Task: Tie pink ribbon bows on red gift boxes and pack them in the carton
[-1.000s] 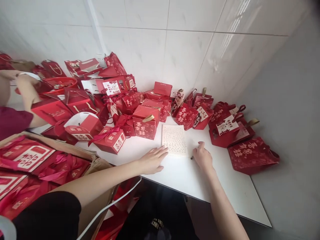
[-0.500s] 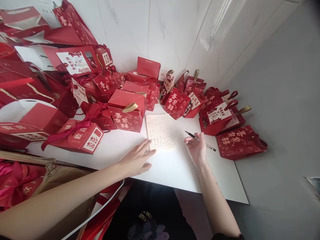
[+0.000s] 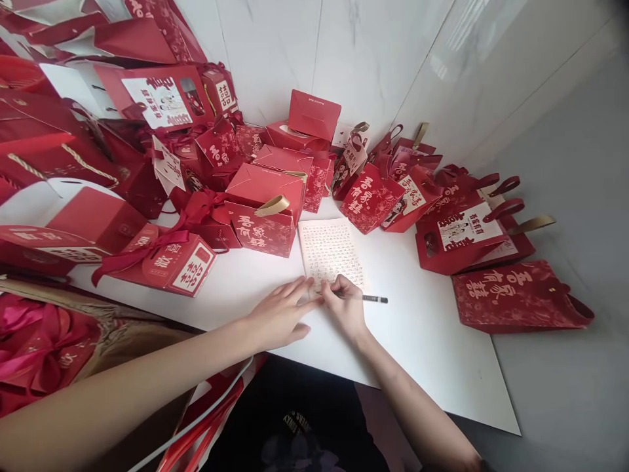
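A notepad (image 3: 330,252) covered in rows of handwriting lies on the white table. My left hand (image 3: 282,314) rests flat with fingers stretched out, its fingertips on the pad's lower left edge. Closed around a dark pen (image 3: 376,299), my right hand (image 3: 346,307) sits at the lower part of the page. The pen's back end sticks out to the right of the hand; its tip is mostly hidden by the fingers. Both hands are close together, the left fingertips near the right fingers.
Red gift boxes crowd the table: a box with a gold strap (image 3: 265,226) left of the pad, a ribboned box (image 3: 170,262) farther left, a dark red bag (image 3: 521,295) at right. A white cable (image 3: 196,419) hangs at the front edge. A tiled wall (image 3: 373,52) stands behind.
My right hand has moved left with the pen, from beside the notepad onto its lower part. My left hand stays at the pad's edge. The view has shifted slightly.
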Demonstrator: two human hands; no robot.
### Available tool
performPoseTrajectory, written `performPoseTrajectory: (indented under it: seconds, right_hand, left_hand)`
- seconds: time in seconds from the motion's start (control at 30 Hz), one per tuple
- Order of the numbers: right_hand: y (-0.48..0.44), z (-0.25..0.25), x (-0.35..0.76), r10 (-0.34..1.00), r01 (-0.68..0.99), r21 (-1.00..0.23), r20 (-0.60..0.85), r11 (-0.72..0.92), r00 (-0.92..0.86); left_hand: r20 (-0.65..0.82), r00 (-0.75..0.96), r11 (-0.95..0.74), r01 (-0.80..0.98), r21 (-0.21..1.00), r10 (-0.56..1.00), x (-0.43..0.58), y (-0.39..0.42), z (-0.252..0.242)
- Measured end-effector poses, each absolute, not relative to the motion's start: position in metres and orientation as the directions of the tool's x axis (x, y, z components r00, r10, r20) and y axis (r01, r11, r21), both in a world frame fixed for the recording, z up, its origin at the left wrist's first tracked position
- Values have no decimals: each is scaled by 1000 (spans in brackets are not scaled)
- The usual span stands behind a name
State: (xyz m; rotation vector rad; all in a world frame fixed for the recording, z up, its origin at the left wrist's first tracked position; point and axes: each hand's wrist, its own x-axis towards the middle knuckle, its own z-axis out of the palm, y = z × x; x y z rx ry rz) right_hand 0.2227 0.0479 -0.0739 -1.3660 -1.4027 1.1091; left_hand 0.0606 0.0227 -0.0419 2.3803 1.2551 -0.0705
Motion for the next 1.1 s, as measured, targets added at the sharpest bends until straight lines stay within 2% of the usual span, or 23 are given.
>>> performPoseTrajectory:
  seconds: [0.27, 0.57, 0.97, 1.1]
  right_hand:
    - [50, -74, 223, 997, 383, -923, 21, 47, -72]
    - [48, -72, 223, 998, 428, -903, 18, 44, -64]
    - [47, -71, 223, 998, 425, -904, 27, 47, -53]
    - [48, -68, 224, 999, 315, -948, 38, 36, -1]
  left_hand:
    - [-234, 596, -501, 787, 359, 768, 63, 23, -42]
    - [-212, 606, -519, 780, 349, 767, 63, 21, -43]
    - [-208, 606, -514, 777, 364, 768, 62, 20, -45]
    - [-209, 604, -507, 775, 377, 769, 62, 21, -44]
